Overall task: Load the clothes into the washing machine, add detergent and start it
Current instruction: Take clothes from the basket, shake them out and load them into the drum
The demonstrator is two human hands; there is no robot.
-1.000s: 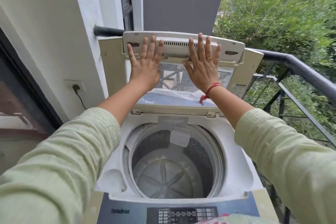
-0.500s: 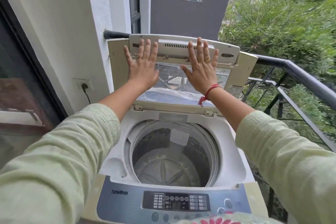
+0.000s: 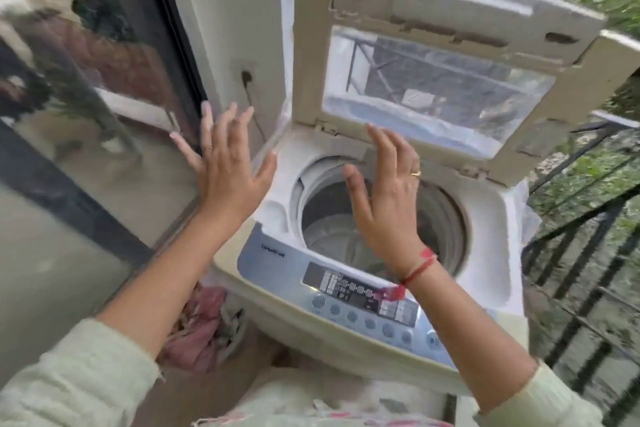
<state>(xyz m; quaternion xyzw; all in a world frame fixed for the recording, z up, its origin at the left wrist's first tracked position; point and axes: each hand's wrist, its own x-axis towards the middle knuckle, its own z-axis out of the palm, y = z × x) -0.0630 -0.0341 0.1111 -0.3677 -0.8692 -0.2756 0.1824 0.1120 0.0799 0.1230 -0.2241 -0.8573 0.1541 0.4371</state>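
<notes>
A top-loading washing machine (image 3: 491,218) stands in front of me with its folding lid (image 3: 446,28) raised upright at the back. Its drum (image 3: 332,218) holds no clothes that I can see. A blue control panel (image 3: 349,308) runs along the front edge. My left hand (image 3: 228,170) hovers with fingers spread, left of the machine's top. My right hand (image 3: 384,194) is also open, held above the drum opening. Neither hand touches the lid. A heap of pink and patterned clothes (image 3: 201,326) lies low on the left beside the machine.
A glass door with a dark frame (image 3: 86,97) fills the left side. A wall socket with a plugged cable (image 3: 246,74) sits on the white wall behind my left hand. A black metal railing (image 3: 588,253) runs along the right, with greenery beyond.
Both hands have come off the raised lid and drawn back toward me. The view has swung left and down, showing the clothes pile and glass door.
</notes>
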